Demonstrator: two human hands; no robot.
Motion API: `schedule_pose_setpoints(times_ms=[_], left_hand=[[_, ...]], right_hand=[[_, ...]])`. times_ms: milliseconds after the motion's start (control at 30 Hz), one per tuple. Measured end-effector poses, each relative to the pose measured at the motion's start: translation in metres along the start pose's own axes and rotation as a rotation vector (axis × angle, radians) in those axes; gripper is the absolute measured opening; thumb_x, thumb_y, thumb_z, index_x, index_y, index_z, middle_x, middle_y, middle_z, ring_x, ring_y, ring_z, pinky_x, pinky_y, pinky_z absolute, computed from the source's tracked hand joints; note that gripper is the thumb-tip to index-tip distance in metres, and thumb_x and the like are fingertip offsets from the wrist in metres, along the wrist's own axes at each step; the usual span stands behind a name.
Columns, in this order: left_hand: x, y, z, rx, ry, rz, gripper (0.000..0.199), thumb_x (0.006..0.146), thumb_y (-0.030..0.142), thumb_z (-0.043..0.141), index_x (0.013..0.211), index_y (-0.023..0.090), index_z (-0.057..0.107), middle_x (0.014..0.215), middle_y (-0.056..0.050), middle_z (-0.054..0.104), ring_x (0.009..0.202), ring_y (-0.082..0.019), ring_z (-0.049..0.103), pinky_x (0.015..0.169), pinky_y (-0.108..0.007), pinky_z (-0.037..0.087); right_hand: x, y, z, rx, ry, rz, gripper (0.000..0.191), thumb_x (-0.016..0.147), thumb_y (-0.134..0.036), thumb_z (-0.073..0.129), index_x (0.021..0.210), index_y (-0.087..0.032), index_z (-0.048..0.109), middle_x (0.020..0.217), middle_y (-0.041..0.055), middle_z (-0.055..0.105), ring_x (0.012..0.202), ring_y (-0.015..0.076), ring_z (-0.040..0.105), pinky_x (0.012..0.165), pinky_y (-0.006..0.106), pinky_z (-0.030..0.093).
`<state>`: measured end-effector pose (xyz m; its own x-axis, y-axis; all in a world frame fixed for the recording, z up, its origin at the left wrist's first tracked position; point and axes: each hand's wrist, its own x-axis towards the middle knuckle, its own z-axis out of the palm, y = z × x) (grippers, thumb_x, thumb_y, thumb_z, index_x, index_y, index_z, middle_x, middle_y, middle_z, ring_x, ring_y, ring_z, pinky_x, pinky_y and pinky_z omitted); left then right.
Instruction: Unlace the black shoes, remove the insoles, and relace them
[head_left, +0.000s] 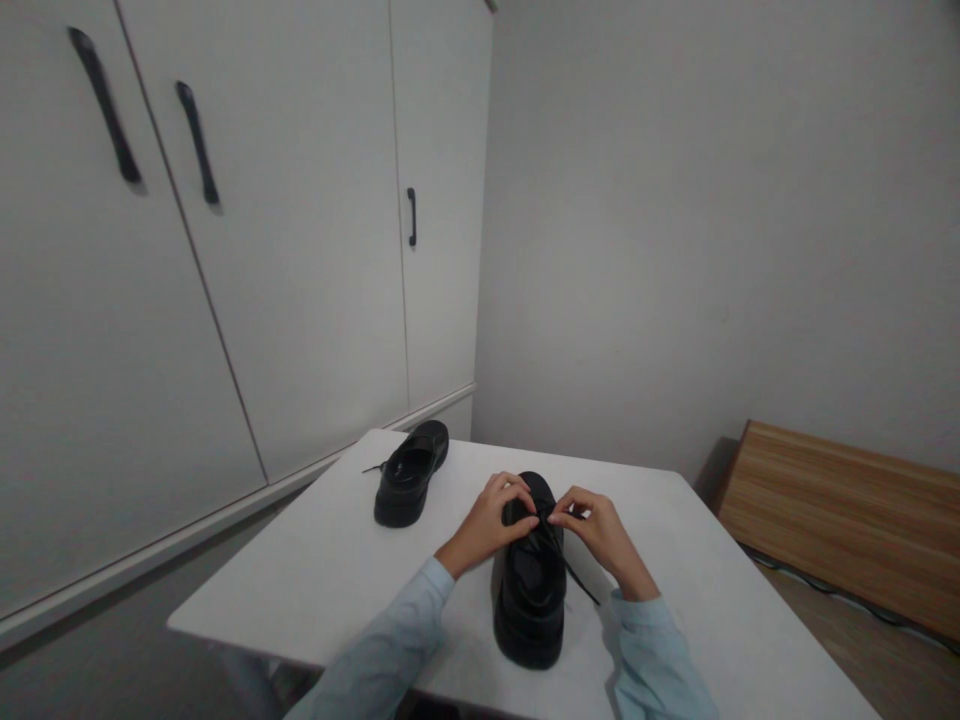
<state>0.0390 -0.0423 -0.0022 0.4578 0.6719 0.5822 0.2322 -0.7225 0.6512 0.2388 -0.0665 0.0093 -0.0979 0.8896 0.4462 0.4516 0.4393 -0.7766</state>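
Observation:
A black lace-up shoe (529, 610) stands on the white table in front of me, its toe pointing away. My left hand (504, 512) comes over its left side, thumb and fingers pinched at the lacing. From the right, my right hand (587, 520) pinches at the same black shoelace (581, 580), whose loose end hangs down the shoe's right side onto the table. The lace between the fingertips is dark against the shoe and hard to make out. Further back on the left rests a second black shoe (401, 495), with a lace end sticking out to its left.
The white table (300, 590) reaches back toward the wall. White cupboards (300, 250) with dark handles stand along the left. At the right, a wood-grain board (847, 520) leans by the grey wall, with a cable running along its lower edge.

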Motion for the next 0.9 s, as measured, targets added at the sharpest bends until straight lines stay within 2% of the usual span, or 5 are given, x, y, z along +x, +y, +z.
schedule_pose_setpoints(times_ms=[233,533,700,800,900], left_hand=[[0.000,-0.007,0.005,0.126,0.005,0.051,0.012,0.075,0.034,0.069,0.079,0.024,0.072,0.105,-0.006,0.057,0.106,-0.022,0.048,0.095,-0.037,0.038],[0.000,-0.009,0.011,0.226,-0.037,0.022,0.010,0.071,0.035,0.073,0.077,0.027,0.075,0.115,-0.005,0.060,0.109,-0.027,0.047,0.093,-0.043,0.036],[0.000,-0.009,0.016,0.198,-0.025,-0.013,0.009,0.074,0.034,0.070,0.075,0.026,0.073,0.107,-0.005,0.062,0.105,-0.024,0.049,0.091,-0.041,0.037],[-0.001,-0.008,0.017,0.185,-0.018,0.001,0.009,0.076,0.032,0.067,0.076,0.025,0.072,0.102,-0.005,0.063,0.101,-0.023,0.051,0.089,-0.039,0.038],[-0.002,-0.007,0.016,0.183,-0.019,0.037,0.007,0.077,0.030,0.065,0.075,0.024,0.070,0.098,-0.004,0.064,0.098,-0.021,0.052,0.089,-0.037,0.037]], right_hand=[[0.000,0.003,0.003,-0.031,-0.030,-0.013,0.022,0.069,-0.038,0.072,0.059,-0.019,0.069,0.061,0.0012,0.063,0.061,0.0158,0.052,0.058,0.026,0.038],[-0.001,0.004,0.005,-0.001,-0.055,-0.018,0.024,0.068,-0.039,0.072,0.056,-0.019,0.068,0.059,0.0006,0.061,0.060,0.0151,0.050,0.056,0.025,0.037],[0.000,0.005,0.005,0.012,-0.057,-0.032,0.025,0.067,-0.041,0.073,0.056,-0.019,0.066,0.060,0.0007,0.059,0.060,0.0154,0.050,0.055,0.026,0.038],[0.001,0.003,0.003,-0.019,-0.049,-0.042,0.023,0.066,-0.040,0.074,0.060,-0.019,0.067,0.065,0.0009,0.060,0.064,0.0161,0.052,0.059,0.027,0.040],[0.000,0.003,0.001,-0.043,-0.048,-0.047,0.023,0.061,-0.038,0.078,0.073,-0.021,0.069,0.080,0.0026,0.062,0.078,0.0194,0.056,0.068,0.030,0.043]])
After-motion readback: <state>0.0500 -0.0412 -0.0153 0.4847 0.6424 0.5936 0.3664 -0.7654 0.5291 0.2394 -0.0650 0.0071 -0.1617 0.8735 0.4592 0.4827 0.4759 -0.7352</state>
